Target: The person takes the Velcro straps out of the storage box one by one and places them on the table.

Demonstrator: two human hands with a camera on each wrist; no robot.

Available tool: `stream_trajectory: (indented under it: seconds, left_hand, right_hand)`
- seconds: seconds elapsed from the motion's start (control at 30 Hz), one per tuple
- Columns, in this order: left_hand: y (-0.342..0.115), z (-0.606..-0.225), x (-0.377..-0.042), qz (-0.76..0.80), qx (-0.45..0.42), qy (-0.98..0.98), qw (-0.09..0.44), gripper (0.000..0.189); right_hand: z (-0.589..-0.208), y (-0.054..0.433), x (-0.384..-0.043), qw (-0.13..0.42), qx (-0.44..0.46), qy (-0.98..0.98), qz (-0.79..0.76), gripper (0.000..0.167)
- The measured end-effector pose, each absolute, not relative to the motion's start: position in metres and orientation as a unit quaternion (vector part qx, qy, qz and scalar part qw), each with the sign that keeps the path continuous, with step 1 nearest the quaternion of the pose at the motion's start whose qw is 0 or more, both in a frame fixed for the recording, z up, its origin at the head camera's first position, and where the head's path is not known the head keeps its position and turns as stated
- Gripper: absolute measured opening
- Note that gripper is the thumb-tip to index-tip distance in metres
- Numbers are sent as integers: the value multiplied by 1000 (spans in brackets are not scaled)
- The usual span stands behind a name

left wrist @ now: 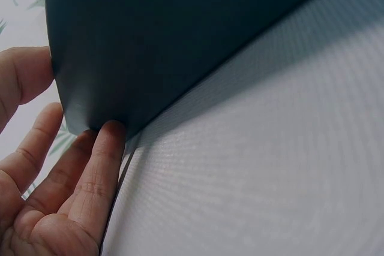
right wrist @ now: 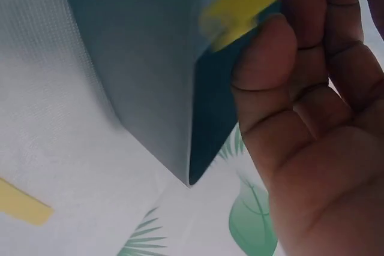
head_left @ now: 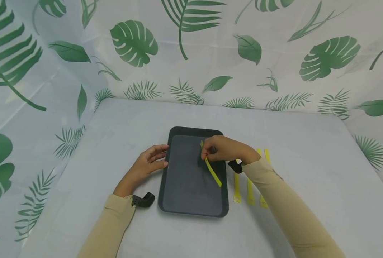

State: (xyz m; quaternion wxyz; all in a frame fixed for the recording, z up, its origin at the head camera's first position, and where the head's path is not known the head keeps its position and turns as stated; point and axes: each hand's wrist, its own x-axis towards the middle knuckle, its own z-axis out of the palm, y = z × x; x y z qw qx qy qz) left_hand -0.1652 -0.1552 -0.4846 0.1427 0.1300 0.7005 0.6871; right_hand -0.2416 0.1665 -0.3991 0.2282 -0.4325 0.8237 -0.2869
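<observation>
A dark grey rectangular tray (head_left: pixel 181 175) lies on the white-covered table. Over its right half, my right hand (head_left: pixel 225 147) pinches a yellow strap (head_left: pixel 213 173), which looks like a hook-and-loop cable tie. The strap slants down toward the tray's lower right; whether its low end touches the tray, I cannot tell. At the tray's left side is my left hand (head_left: pixel 143 166), fingertips against the outer wall. The left wrist view shows these fingers (left wrist: pixel 99 178) fairly straight along the tray. In the right wrist view, one end of the held strap (right wrist: pixel 240 16) shows beyond the fingertips.
Right of the tray, several more yellow straps (head_left: pixel 236 186) lie side by side, lengthwise, partly under my right forearm. Each visible near end is wider, with a slot. A leaf-printed white cloth (head_left: pixel 211 46) hangs behind and beside the table.
</observation>
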Motion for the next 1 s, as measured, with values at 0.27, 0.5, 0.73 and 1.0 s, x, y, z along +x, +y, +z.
stream_trajectory:
  seconds: [0.27,0.5,0.73,1.0]
  left_hand:
    - [-155,-486,-166,685,128,704,140,63]
    - [-155,-485,-165,688,127,700,141,63]
    - [-155,-486,-164,694,128,694,144,64]
    - [-155,-485,-164,692,123,696,146,64]
  right_hand:
    - [-393,175,-227,184,-411,826,-338,5]
    - [-394,181,-212,217,-354,791,-450,5]
    - [-399,190,-200,239,-272,765,-533,17]
    - [-403,198,-184,251,-190,749,-583,29]
